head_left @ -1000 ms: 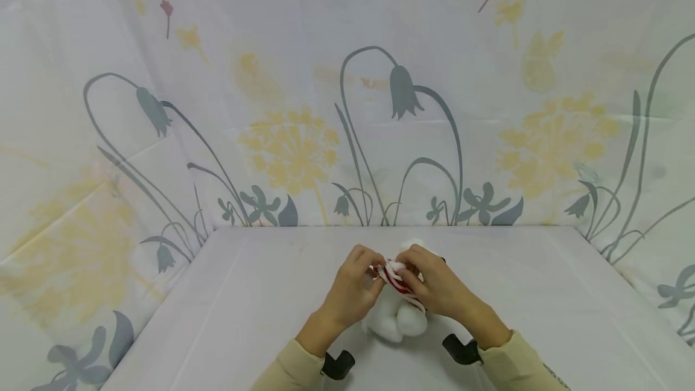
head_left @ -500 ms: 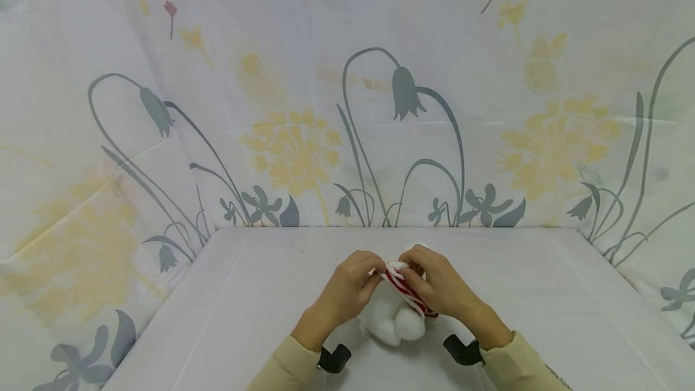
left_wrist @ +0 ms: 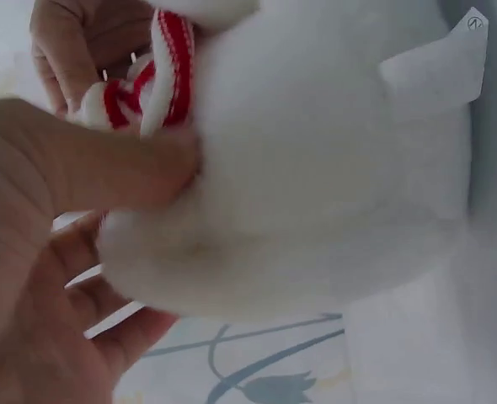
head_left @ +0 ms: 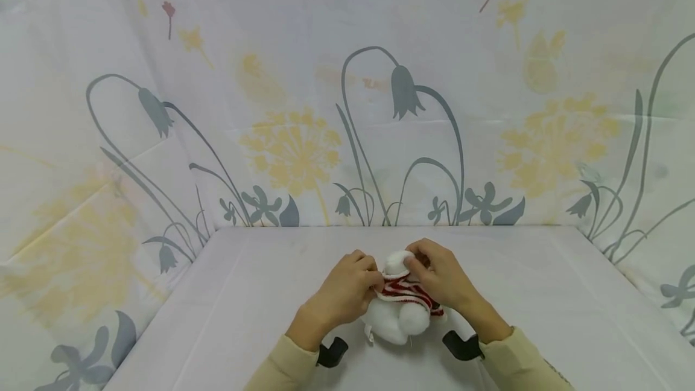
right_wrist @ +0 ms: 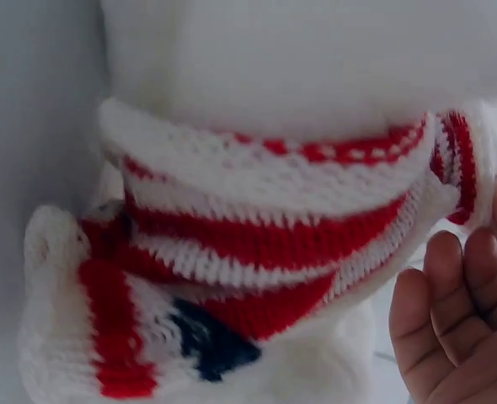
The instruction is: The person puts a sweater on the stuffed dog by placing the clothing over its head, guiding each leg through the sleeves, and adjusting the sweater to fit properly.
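Note:
A white stuffed toy (head_left: 382, 321) in a red-and-white striped knitted sweater (head_left: 404, 289) lies between both hands. My left hand (head_left: 347, 289) pinches the sweater's left edge; up close its thumb (left_wrist: 122, 164) presses beside the hem on the white plush. My right hand (head_left: 446, 276) holds the toy's rounded white top (head_left: 399, 262) at the upper right, thumb on the near side. In the right wrist view, curled fingers (right_wrist: 451, 295) show at the lower right, below a striped sleeve cuff (right_wrist: 459, 168). Another sleeve (right_wrist: 105, 328) hangs at the lower left, beside a navy patch (right_wrist: 211, 337).
The white table (head_left: 260, 270) extends around the toy. Behind it rises a floral-printed sheet (head_left: 304, 47). A small white label (left_wrist: 438, 76) sticks out from the plush. Black wrist mounts (head_left: 332, 353) sit below both wrists.
The bunched sweater has been spread wider across the toy, showing more red stripes. The rounded white top now shows between the hands. My left hand has dropped slightly.

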Demonstrator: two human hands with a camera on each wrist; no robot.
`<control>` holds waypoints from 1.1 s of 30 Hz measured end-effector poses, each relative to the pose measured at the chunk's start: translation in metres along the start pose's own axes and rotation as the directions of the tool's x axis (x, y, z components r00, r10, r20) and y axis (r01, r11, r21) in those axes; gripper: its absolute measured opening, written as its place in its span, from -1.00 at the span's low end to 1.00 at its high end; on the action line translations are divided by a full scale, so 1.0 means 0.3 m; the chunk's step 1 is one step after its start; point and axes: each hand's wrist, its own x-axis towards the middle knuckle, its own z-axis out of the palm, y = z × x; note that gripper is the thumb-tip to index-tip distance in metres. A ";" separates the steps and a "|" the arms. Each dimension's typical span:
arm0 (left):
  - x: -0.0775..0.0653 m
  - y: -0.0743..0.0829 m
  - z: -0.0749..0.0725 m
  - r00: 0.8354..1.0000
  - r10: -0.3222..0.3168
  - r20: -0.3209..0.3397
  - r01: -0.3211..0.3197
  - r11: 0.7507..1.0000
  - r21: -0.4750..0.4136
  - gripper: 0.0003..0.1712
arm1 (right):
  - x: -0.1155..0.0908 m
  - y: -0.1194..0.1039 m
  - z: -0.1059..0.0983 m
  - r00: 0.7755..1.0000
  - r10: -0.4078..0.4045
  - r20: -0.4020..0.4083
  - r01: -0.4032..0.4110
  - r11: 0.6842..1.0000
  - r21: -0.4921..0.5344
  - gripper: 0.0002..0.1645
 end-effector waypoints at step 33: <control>-0.008 -0.045 -0.021 0.872 -0.445 -0.203 0.376 0.876 -0.302 -0.75 | -0.010 -0.033 0.036 0.989 0.150 0.018 -0.149 0.988 -0.042 -0.89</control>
